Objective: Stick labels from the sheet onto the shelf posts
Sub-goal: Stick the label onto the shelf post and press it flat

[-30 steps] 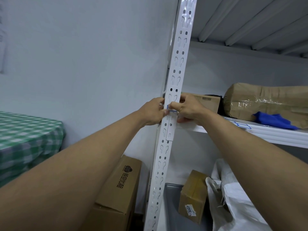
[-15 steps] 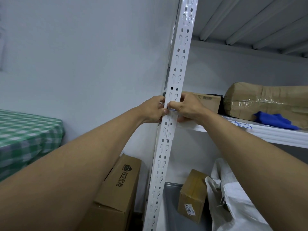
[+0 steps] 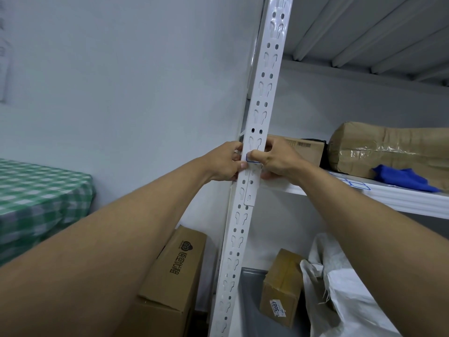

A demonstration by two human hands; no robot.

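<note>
Head view, hands (image 3: 252,161) still pressing label (image 3: 250,161)

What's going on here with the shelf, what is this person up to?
A person is sticking a blue-bordered label onto a white perforated shelf post. The right hand presses the label against the post face with thumb and finger, while the left hand steadies the post's other side. More blue-bordered labels lie on the shelf to the right.

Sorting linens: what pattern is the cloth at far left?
Green-and-white check on the cloth, seen in the head view.
</note>
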